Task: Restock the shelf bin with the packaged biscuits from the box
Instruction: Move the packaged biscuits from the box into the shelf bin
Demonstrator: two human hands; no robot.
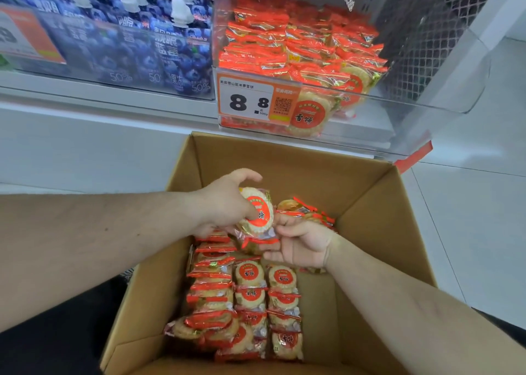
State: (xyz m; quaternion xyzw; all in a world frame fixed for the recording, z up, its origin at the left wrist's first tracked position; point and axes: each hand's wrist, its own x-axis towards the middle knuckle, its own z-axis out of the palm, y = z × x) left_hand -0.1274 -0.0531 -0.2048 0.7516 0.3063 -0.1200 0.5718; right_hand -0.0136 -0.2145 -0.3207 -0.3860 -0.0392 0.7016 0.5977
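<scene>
While over the open box (370, 192), left hand (225, 201) gripping a biscuit pack (257, 212), right hand (301, 243) clutching more packs (304, 208).

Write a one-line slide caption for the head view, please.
Both hands, left hand and right hand, gather biscuit packets inside the cardboard box below the shelf bin.

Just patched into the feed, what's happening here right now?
A person is restocking biscuits. Both hands are down inside the open cardboard box on the floor: the left hand holds a round biscuit packet upright, and the right hand grips more packets beside it. Rows of packets remain in the box. The clear shelf bin above, with its 8.8 price tag, already holds many of the same packets.
</scene>
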